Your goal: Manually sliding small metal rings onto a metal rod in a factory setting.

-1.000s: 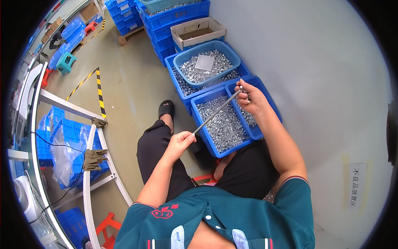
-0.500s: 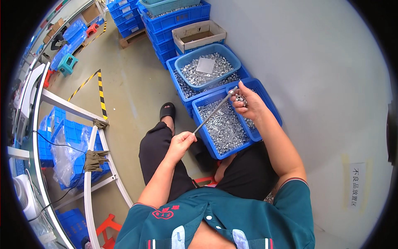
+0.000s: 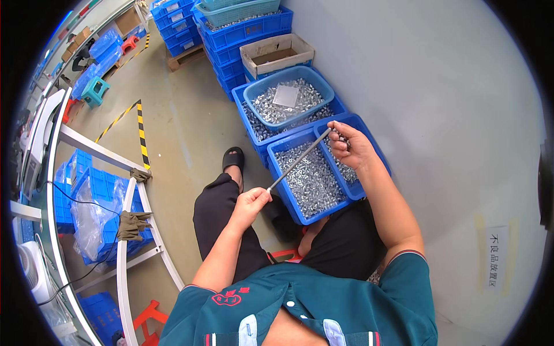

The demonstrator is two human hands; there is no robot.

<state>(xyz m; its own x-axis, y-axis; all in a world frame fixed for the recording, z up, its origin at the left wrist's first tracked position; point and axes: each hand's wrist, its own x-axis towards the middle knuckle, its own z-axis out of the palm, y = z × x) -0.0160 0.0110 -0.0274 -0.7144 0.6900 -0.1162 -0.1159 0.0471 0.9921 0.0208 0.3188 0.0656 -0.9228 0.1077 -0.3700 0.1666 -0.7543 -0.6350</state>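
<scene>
Where the rod [image 3: 299, 160] is held: at the centre of the frame – a thin grey bar, slanted up toward the right, its upper part seen over the bin.
Left hand [image 3: 248, 206]: closed on the rod's lower end, just left of centre.
Right hand [image 3: 353, 149]: placed right of centre, over the bin's right compartment; its fingers are curled, and the rod's upper end is met at thumb and forefinger – whether the tip is pinched or only touched cannot be told. Small metal is glimpsed by the fingers; whether it is held cannot be told.
Bin [image 3: 326, 214]: blue, split into two compartments, set below the rod; both are filled with small metal parts [image 3: 314, 184].
Basin [image 3: 306, 114]: light blue, loaded with more parts, topped by a pale square card [image 3: 285, 96]; it is set in a blue crate [image 3: 244, 123] just above the bin.
Carton [image 3: 288, 62]: white, open-topped, seen at upper centre, beside stacked crates [image 3: 231, 43].
Frame legs [image 3: 95, 149]: white, at the left, wrapped in places with brown cloth [image 3: 134, 225].
Stool [image 3: 95, 91]: green, seen at upper left, near striped floor tape [image 3: 141, 135].
Sandal [image 3: 234, 158]: black, worn on a foot left of the bin.
</scene>
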